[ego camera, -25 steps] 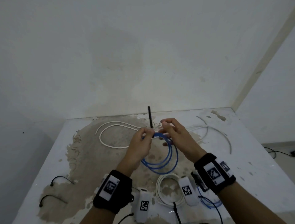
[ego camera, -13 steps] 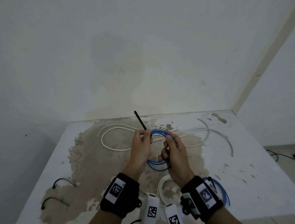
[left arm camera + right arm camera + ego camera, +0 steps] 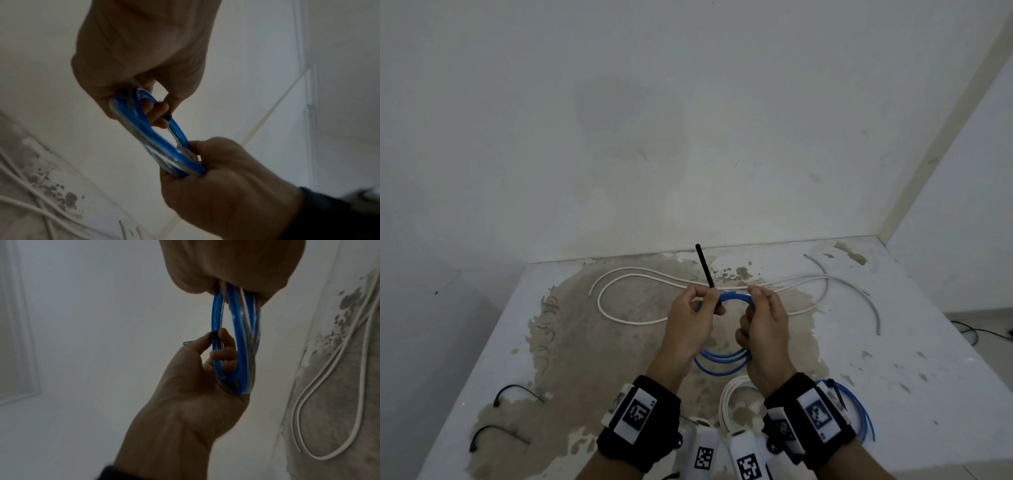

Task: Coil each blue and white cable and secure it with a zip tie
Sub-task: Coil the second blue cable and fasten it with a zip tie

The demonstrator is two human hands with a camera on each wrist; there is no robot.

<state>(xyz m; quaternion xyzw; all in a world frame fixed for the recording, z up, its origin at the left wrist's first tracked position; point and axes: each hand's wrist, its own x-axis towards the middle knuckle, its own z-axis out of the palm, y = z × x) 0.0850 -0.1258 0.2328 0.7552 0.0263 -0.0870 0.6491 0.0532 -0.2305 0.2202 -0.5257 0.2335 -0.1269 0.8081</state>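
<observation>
A blue cable coil [image 3: 723,359] hangs upright between my two hands above the table [image 3: 893,342]. A black zip tie [image 3: 705,267] wraps its top strands, and its tail points up and away. My left hand [image 3: 710,298] pinches the zip tie where it crosses the coil; the left wrist view shows its black head [image 3: 168,116] at my fingertips. On the coil's right side my right hand [image 3: 753,308] holds the strands in curled fingers. The right wrist view shows the coil [image 3: 242,337] running from my right hand [image 3: 230,287] down to my left hand [image 3: 216,340].
A long loose white cable [image 3: 633,321] snakes across the far half of the table. A coiled white cable [image 3: 727,401] and a tied blue coil [image 3: 861,411] lie near my wrists. Two spare black zip ties [image 3: 517,390] [image 3: 493,432] lie at the front left. A wall stands behind.
My right hand left the zip tie at the coil's top and took hold of the coil's right side. The zip tie tail swung left, then back towards upright. Both hands drew nearer.
</observation>
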